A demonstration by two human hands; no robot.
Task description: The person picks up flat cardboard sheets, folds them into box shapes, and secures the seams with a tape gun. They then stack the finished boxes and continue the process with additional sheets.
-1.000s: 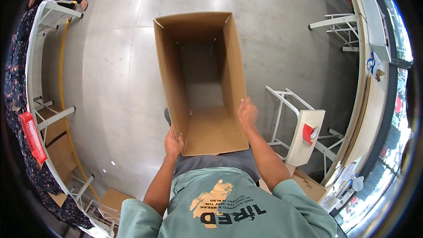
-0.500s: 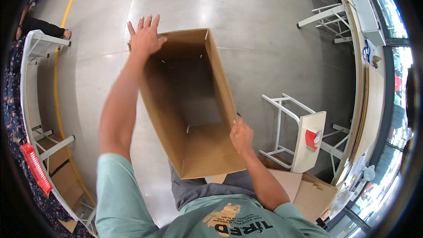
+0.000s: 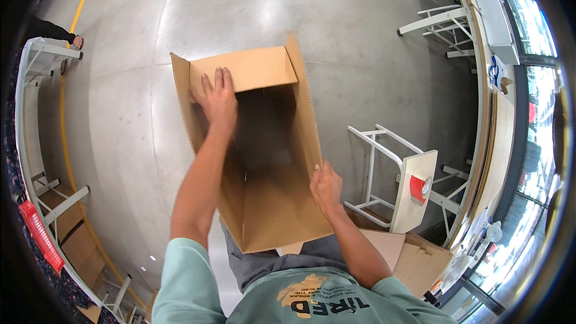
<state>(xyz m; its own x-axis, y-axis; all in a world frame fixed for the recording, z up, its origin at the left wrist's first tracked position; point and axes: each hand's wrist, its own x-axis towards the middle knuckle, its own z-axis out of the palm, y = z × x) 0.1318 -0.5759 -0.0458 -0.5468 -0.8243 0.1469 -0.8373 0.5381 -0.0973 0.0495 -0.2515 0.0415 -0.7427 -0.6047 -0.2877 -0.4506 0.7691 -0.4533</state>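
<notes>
A tall brown cardboard box (image 3: 282, 204) stands in front of me with its top uncovered, its near side against my body. Its far flap (image 3: 261, 67) is folded inward across the far end of the opening. My left hand (image 3: 218, 101) lies on that flap with its fingers stretched out, pressing on its left part. On the right side, my right hand (image 3: 327, 187) is closed round the upper edge of the box wall. The left and right flaps stand up at the far corners. Deep inside, the box is dark.
To the right lies a tipped white-framed stool (image 3: 414, 189) with a tape roll (image 3: 425, 187) by its seat. Flattened cardboard (image 3: 423, 264) is beside my right arm. Workbenches line both sides; a red basket (image 3: 41, 235) is at left. Someone's foot (image 3: 78, 42) shows far left.
My left hand has moved inward and toward me, and the far flap has folded down over the opening. My right hand keeps its hold on the right wall.
</notes>
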